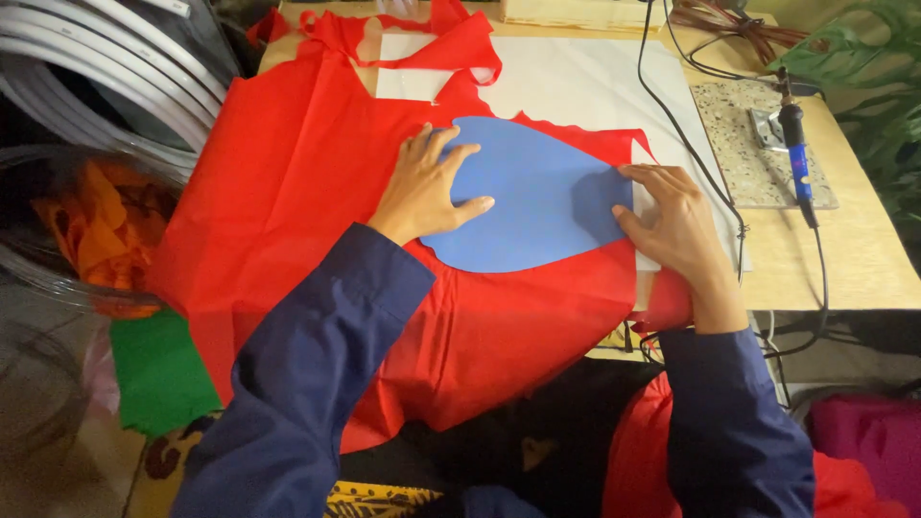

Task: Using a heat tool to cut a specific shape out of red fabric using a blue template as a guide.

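Now both hands are down flat on the work, nothing pinched in either one. Over on the left hand [422, 187], the fingers are spread wide apart, palm pressed down, with the thumb and fingertips lying over the rounded left end of the blue paper template [537, 197] and the heel of the hand resting on the red fabric [288, 182]. That forearm, in a dark blue sleeve [317, 384], comes up from the near edge of the bench at a slant toward the middle. Across on the right hand [676, 216], the fingers are held loosely together and laid flat, their tips touching the template's narrow right tip, the wrist bent back toward the bench's near right edge; it grips nothing, it only presses. The template itself is a smooth, matte blue teardrop shape, broad and rounded at the left, tapering to the right, lying flat on the red fabric near the middle of the bench. The fabric is bright red and thin, creased, with a ragged cut edge along the template's top, and it hangs over the near edge. Beneath it shows a white sheet [576, 82] toward the far edge. By the right edge, a blue-handled soldering iron [796, 158] rests on a speckled stone tile [743, 153], well apart from the hands.
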